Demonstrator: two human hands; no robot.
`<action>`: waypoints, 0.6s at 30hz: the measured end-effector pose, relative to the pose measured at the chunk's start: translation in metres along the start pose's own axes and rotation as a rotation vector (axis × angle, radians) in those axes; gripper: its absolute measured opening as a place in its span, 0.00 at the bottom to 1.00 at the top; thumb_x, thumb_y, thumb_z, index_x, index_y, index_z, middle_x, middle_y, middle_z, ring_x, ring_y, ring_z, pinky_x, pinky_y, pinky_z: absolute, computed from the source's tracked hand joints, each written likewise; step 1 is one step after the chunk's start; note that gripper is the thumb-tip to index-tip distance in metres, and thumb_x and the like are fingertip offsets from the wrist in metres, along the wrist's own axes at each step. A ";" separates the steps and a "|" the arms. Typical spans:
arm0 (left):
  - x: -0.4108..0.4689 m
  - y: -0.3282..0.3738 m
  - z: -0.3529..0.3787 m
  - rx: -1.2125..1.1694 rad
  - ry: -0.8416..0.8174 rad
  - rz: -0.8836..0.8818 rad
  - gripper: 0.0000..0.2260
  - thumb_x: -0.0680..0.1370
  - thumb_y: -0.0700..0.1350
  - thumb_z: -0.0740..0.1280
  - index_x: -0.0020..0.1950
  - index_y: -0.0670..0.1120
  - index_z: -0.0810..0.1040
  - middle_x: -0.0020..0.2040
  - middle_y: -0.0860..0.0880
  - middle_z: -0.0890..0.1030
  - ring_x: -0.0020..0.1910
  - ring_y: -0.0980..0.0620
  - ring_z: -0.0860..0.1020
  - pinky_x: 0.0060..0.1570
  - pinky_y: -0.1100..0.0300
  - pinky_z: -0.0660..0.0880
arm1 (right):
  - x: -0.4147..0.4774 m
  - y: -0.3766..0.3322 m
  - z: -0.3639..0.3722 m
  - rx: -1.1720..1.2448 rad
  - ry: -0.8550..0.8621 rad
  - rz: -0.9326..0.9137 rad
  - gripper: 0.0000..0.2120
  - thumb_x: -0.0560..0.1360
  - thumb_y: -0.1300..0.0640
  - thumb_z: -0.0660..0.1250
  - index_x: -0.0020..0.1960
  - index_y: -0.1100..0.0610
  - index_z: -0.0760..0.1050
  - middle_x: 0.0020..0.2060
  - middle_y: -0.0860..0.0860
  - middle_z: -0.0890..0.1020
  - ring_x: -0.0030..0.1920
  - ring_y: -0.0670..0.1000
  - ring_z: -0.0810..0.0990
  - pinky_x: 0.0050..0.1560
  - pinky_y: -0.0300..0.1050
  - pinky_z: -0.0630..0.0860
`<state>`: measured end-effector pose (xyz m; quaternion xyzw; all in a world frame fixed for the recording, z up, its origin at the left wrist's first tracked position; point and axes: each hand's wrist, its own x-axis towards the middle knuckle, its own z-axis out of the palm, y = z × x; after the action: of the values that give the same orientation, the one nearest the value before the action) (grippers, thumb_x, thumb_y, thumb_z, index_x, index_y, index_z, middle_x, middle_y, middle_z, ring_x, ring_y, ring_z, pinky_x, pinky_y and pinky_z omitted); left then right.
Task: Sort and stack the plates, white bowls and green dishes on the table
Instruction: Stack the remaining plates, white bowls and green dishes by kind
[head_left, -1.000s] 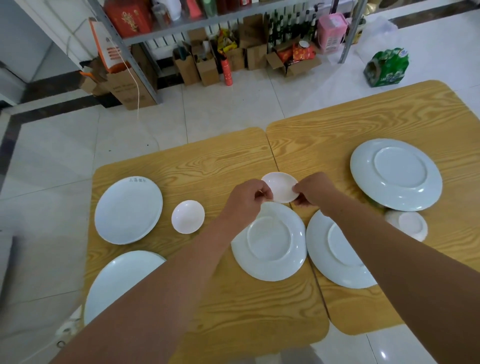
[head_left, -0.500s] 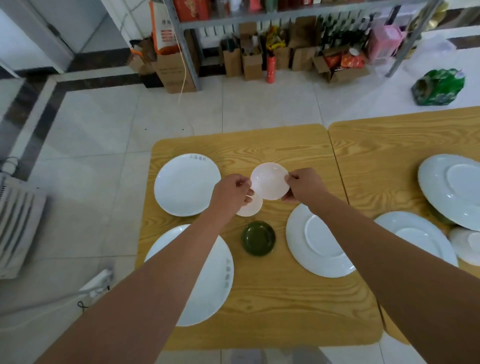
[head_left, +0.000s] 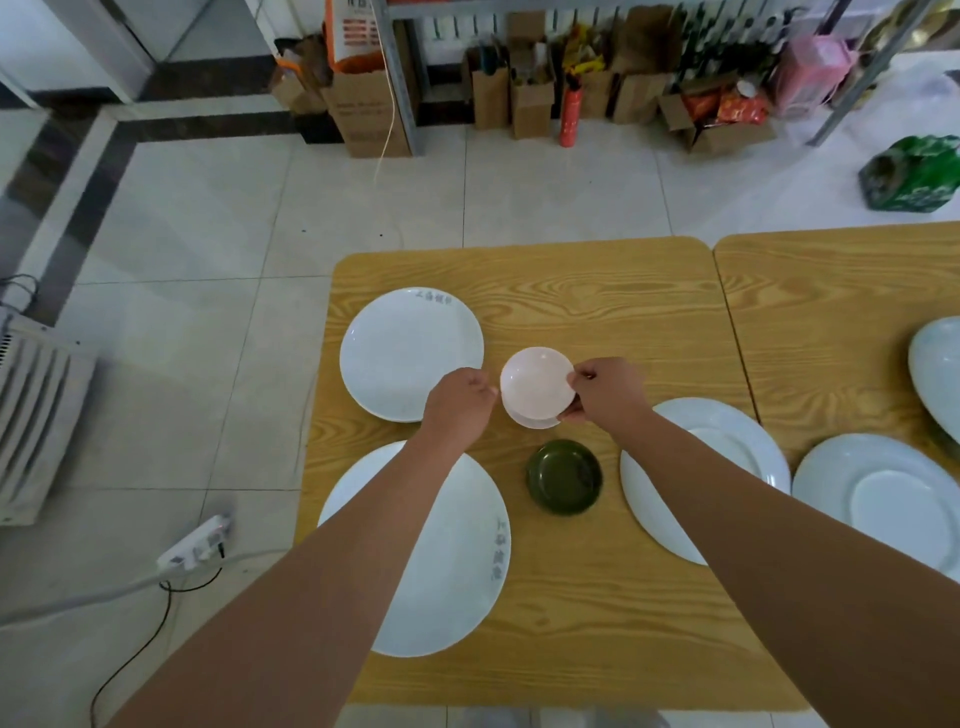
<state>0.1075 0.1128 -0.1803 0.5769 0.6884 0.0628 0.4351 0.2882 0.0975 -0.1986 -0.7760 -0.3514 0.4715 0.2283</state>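
Fingers (head_left: 575, 376) of right hand (head_left: 607, 395) pinching white bowl (head_left: 537, 387) rim, left hand (head_left: 457, 410) curled alongside, grip unclear, plate (head_left: 410, 358) lettering unreadable

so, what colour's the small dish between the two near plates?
The small dish is dark green, plain and glossy. The head view shows it best.

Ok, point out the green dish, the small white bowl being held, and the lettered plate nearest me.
green dish (head_left: 564, 477), head view, on its centre.
held white bowl (head_left: 537, 387), head view, on the middle of its hollow.
near lettered plate (head_left: 457, 561), head view, on bare surface just left of the lettering.
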 end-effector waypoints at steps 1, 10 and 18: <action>0.001 -0.001 0.001 0.028 0.005 -0.003 0.16 0.82 0.45 0.59 0.68 0.45 0.75 0.68 0.46 0.76 0.67 0.46 0.74 0.68 0.53 0.68 | 0.001 0.001 0.002 -0.024 -0.001 -0.005 0.09 0.80 0.61 0.63 0.55 0.61 0.80 0.41 0.58 0.86 0.38 0.56 0.86 0.47 0.55 0.84; 0.004 0.001 0.014 -0.476 -0.072 -0.274 0.15 0.82 0.45 0.60 0.68 0.46 0.75 0.61 0.46 0.78 0.62 0.45 0.77 0.65 0.49 0.74 | 0.007 0.014 0.009 -0.071 0.041 0.032 0.08 0.78 0.61 0.68 0.56 0.58 0.80 0.35 0.56 0.85 0.35 0.53 0.86 0.48 0.52 0.84; 0.005 0.008 0.020 -0.549 -0.100 -0.364 0.05 0.81 0.46 0.63 0.54 0.46 0.74 0.51 0.46 0.77 0.53 0.49 0.78 0.59 0.53 0.76 | 0.008 0.019 0.014 -0.230 0.122 -0.034 0.15 0.79 0.58 0.65 0.64 0.53 0.77 0.48 0.53 0.85 0.41 0.53 0.85 0.48 0.51 0.82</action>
<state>0.1274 0.1108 -0.1905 0.3083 0.7155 0.1388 0.6114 0.2845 0.0915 -0.2220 -0.8182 -0.4018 0.3761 0.1664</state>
